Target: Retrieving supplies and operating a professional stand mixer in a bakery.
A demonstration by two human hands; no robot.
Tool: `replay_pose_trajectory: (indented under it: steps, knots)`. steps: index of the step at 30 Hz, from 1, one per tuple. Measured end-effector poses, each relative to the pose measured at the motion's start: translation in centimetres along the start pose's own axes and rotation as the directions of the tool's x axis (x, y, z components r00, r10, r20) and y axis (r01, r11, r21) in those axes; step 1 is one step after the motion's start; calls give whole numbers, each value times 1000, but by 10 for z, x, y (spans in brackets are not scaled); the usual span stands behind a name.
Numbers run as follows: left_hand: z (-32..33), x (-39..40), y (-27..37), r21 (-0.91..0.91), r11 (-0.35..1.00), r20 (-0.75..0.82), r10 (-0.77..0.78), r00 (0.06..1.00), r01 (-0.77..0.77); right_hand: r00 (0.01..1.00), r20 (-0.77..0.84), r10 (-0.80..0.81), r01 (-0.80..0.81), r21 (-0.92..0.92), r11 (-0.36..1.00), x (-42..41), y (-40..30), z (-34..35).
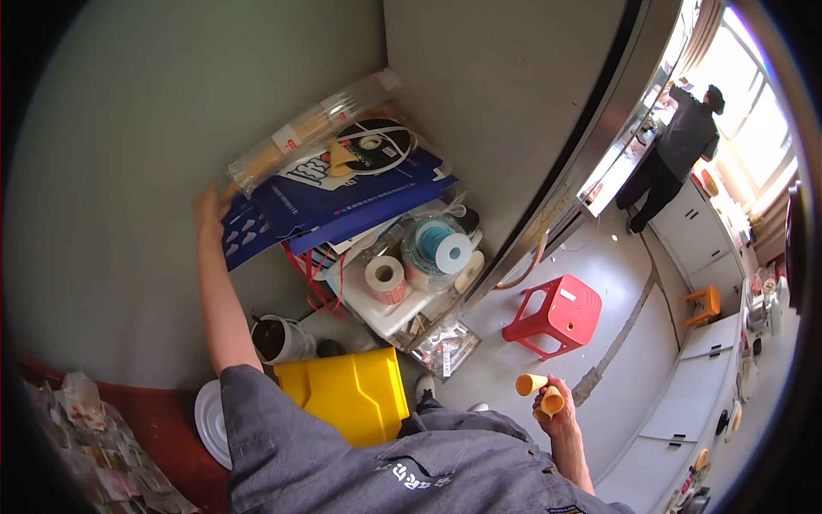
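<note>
My left hand (210, 207) is at the lower end of a clear plastic sleeve of ice cream cones (282, 145), its fingers closed on a cone (228, 191) that sticks out there. The hand partly hides that cone. The sleeve lies slanted on dark blue printed cardboard (359, 193). A loose cone (343, 158) rests beside a black ribbon spool (379, 146) on the cardboard. Low at the right, my right hand (560, 411) holds several wafer cones, with one cone (532, 384) pointing left and another cone (552, 401) facing up.
Below the cardboard stand a label roll (385, 280) and a blue spool (443, 247). A yellow bin (343, 392) and a white bucket (282, 339) are near my body. A red plastic stool (559, 315) stands on the floor. Another person (684, 141) works by the window.
</note>
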State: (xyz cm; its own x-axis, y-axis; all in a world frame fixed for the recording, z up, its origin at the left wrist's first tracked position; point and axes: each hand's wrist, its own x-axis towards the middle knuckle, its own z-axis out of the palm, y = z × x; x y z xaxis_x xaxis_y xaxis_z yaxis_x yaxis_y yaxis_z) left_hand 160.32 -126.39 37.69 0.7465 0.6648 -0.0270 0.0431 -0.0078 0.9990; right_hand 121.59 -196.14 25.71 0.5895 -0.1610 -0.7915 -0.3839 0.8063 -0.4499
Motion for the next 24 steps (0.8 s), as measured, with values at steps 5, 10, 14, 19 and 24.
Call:
replay_pose_trajectory:
  steps: [5,10,14,19,24]
  knots:
    - [-8,-7,9,-168,985,42,-27,999,34,1000,-2,17,-17,-44,999,5,6,-2]
    - [-40,2,-9,-376,921,196,-24,980,98,1000,21,22,-21,-60,998,0,3,7]
    - [-40,-32,-2,-323,943,221,-4,975,77,1000,-14,-8,8,-19,1000,2,3,-1]
    - [-23,-85,23,-265,959,-72,85,994,-102,1000,-12,-20,20,-12,1000,1,2,0]
    - [4,-88,26,-199,958,-163,177,971,-208,1000,12,-7,7,-61,998,12,0,0]
